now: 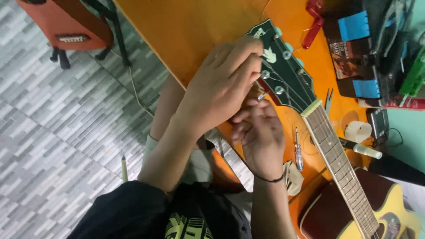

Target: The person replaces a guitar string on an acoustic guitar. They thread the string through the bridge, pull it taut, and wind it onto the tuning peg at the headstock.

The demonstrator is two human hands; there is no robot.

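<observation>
Right hand (pixel 261 137) pinching a tuning peg (pixel 262 95), left hand (pixel 221 84) clamped on green guitar headstock (pixel 287 75), orange table (pixel 199 26)

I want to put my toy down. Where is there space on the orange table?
Bare orange table lies above the left hand, left of the guitar head. It is crowded right of the neck: screwdriver, boxes, tape roll.

Glossy green headstock (pixel 283 75), metal pegs (pixel 279 90)

Two hands: left hand (pixel 221 84), right hand (pixel 260 135). One guitar headstock (pixel 283 73) carries four visible tuning posts. One screwdriver (pixel 299 150) lies there, one white tape roll (pixel 357 131), two blue clips.
</observation>
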